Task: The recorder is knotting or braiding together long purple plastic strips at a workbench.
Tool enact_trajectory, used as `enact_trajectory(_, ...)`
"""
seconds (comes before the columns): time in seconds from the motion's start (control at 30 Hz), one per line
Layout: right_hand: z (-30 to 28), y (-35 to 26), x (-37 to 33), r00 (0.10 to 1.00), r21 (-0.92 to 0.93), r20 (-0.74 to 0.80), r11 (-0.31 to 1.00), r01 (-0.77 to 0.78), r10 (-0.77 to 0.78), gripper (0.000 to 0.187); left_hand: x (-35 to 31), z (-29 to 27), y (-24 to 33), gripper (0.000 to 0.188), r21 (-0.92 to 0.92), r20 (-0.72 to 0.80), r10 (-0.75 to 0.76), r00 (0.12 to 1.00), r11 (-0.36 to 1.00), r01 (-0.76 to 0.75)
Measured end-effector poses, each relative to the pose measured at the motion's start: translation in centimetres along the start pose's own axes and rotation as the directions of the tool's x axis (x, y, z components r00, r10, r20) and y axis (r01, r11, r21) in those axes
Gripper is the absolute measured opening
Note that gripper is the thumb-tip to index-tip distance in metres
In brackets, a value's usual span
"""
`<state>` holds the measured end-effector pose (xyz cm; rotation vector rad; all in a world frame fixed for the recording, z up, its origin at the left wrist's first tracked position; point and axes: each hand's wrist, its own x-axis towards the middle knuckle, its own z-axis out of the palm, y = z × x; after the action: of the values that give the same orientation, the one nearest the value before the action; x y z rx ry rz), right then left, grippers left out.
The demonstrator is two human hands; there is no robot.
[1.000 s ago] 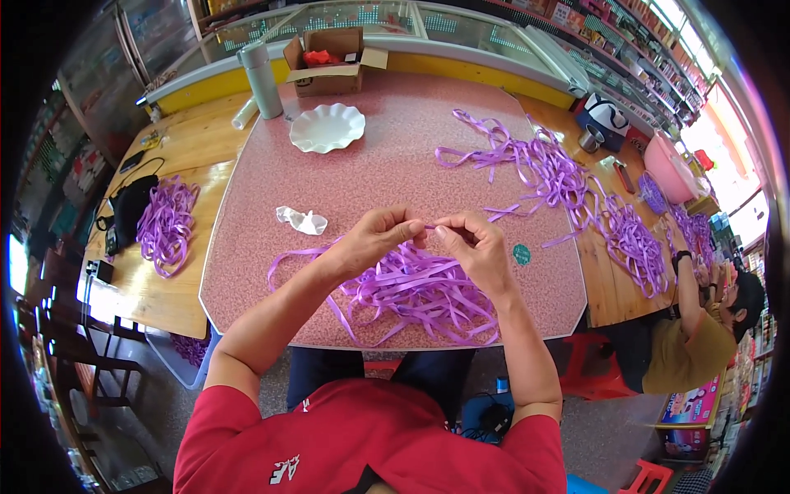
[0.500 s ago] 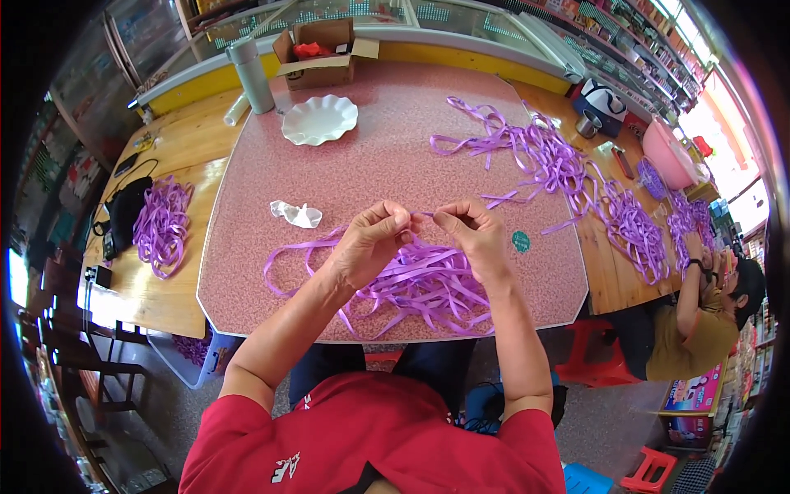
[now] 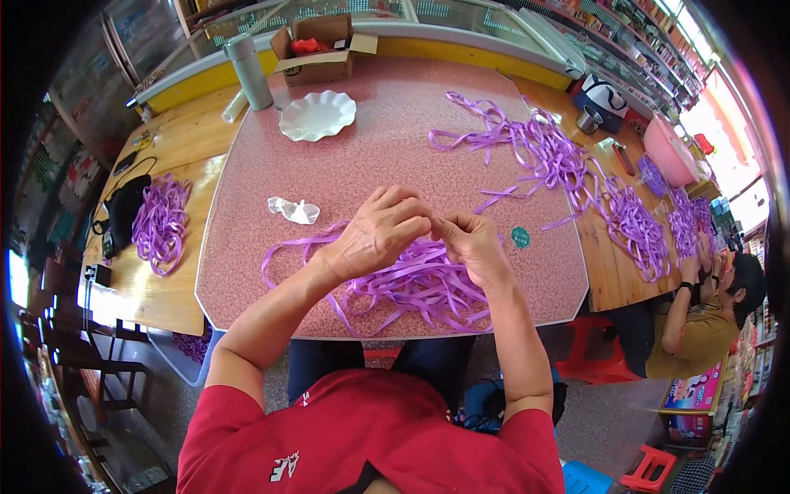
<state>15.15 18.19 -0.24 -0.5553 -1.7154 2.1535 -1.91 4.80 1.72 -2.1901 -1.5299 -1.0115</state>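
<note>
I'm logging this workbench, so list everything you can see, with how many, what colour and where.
Ribbon pile: one, purple, near table edge under the hands.
Loose ribbon strands: one spread, purple, far right of the pink table.
Ribbon bundle: one, purple, wooden table at left.
Ribbon heaps: several, purple, wooden table at right.
Plate: one, white, scalloped, far side of table.
Cardboard box: one, brown, open, beyond the plate.
Cylinder flask: one, grey, upright, left of the box.
Crumpled wrapper: one, clear-white, left of the hands.
Round sticker: one, green, right of the hands.
Basin: one, pink, far right.
Co-worker: one, seated at right.
Table: one, pink speckled.
Left hand: pinching ribbon.
Right hand: pinching ribbon, fingers meeting the left's.
</note>
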Motion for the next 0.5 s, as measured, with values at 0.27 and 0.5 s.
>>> enact_trajectory(0.27,1.3,0.4,0.4,0.995,0.151,-0.103,0.988,0.009,0.007,0.011,-0.1,0.8,0.6,0.016,-0.220,-0.002,-0.161,0.987,0.963,0.156)
enact_trajectory(0.5,3.1,0.7,0.5,0.960,0.274,-0.192,0.928,0.253,-0.205,0.003,-1.4,3.6,1.0,0.017,-0.880,0.223,-0.676,0.703,0.170,0.443)
